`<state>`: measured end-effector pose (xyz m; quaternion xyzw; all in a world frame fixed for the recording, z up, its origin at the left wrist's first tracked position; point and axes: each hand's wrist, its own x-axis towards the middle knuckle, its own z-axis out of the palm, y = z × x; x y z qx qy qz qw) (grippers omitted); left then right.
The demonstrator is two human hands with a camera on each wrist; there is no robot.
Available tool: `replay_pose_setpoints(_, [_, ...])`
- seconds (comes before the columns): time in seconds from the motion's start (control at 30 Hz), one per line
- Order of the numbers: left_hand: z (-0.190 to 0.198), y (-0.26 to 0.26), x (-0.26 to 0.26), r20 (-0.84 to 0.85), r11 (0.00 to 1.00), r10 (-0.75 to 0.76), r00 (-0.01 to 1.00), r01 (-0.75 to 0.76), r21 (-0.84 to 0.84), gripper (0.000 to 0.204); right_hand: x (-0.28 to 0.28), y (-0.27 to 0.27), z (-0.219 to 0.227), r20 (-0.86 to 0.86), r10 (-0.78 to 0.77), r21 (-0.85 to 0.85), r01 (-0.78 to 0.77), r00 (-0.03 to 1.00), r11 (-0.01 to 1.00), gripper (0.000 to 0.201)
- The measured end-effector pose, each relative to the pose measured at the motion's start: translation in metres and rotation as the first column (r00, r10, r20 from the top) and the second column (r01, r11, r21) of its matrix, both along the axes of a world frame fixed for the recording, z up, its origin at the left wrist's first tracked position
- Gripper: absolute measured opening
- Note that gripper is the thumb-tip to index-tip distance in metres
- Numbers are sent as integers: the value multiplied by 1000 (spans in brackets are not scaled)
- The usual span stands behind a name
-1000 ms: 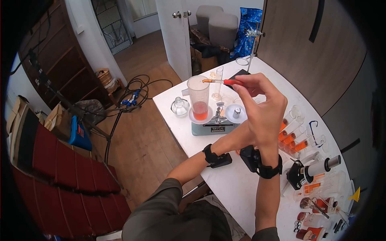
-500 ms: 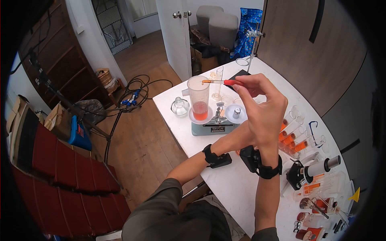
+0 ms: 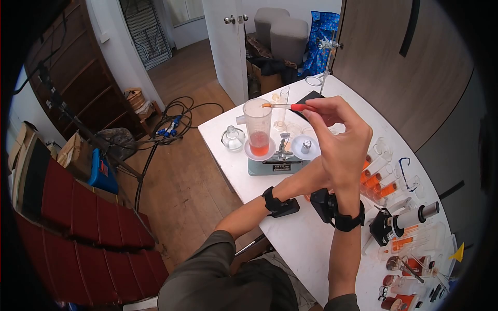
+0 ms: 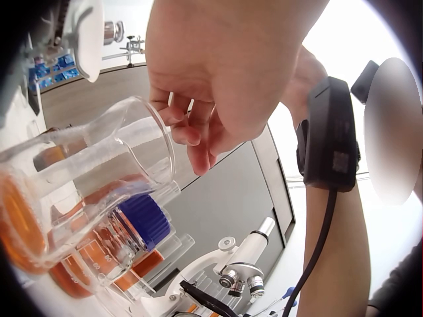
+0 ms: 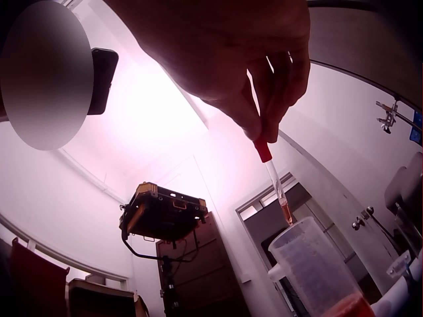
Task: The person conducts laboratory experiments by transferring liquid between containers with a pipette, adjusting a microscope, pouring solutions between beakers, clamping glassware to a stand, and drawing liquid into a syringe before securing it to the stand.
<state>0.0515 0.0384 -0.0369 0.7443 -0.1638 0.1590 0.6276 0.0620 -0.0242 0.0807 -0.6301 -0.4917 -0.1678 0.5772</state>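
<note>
My right hand (image 3: 345, 135) pinches the red rubber bulb of a glass dropper (image 3: 280, 106) between thumb and fingertips. Amber liquid fills the dropper's tip, which lies over the mouth of a clear plastic measuring cup (image 3: 258, 122). Red-orange liquid stands low in that cup, on the left pan of a balance scale (image 3: 277, 167). A metal weight (image 3: 306, 147) sits on the right pan. Largely hidden behind the right hand in the head view, my left hand (image 4: 211, 72) hangs with loosely bent fingers beside a glass vessel (image 4: 142, 132) in the left wrist view, gripping nothing visible.
Left of the balance stands a glass alcohol lamp (image 3: 233, 138). A measuring cylinder (image 3: 280, 111) and a ring stand (image 3: 325, 67) are behind it. Tubes of orange liquid (image 3: 372, 180), a microscope (image 3: 404, 222) and blue-framed goggles (image 3: 406, 173) crowd the right side.
Both hands and the dropper hold nearly still over the cup. Liquid at the dropper's tip looks slightly different between frames, and the head view has shifted a touch.
</note>
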Motion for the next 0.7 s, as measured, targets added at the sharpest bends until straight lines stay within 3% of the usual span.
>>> replay_pose_setpoints(0.07, [0, -1, 0, 2, 1000, -3, 1000, 3, 6, 34, 1, 0, -1, 17, 1, 5, -1, 1000, 1000, 12])
replay_pose_setpoints(0.13, [0, -3, -2, 122, 999, 38, 992, -40, 8, 35, 1, 1, -1, 16, 1, 12, -1, 1000, 1000, 11])
replay_pose_setpoints(0.37, [-6, -2, 3, 83, 998, 18, 996, -23, 55, 39, 0, -1, 1, 11, 6, 1, -6, 1000, 1000, 12])
replay_pose_setpoints(0.67, [-2, -3, -2, 151, 995, 53, 987, -65, 74, 46, -1, -2, 0, -32, 11, 3, -11, 999, 1000, 15])
replay_pose_setpoints(0.7, [3, -4, -8, 123, 999, 43, 991, -44, 7, 42, -1, -3, 1, -29, 9, 10, -9, 1000, 1000, 17])
